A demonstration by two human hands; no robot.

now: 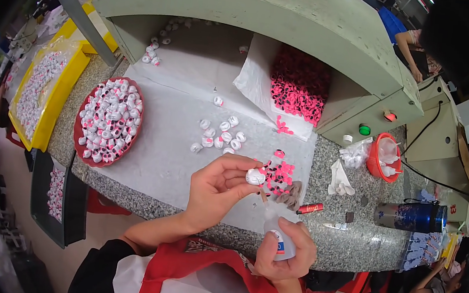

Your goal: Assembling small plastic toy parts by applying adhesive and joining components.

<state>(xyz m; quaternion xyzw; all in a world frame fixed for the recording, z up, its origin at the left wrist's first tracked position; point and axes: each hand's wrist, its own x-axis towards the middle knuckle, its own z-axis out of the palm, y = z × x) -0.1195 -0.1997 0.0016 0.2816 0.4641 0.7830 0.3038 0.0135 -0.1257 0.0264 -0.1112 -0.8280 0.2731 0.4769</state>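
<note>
rnd white pc (255, 177), dk marks, in l hand (219, 185)

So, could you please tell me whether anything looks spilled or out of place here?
Mildly, yes: a few pink pieces lie in front of the larger pink heap, perhaps strays from it. One white ball also sits apart from the loose cluster of similar balls.

Left grip (215, 189) pinches a white ball (255, 177); right grip (289, 266) holds a translucent bottle (276, 228).
</note>
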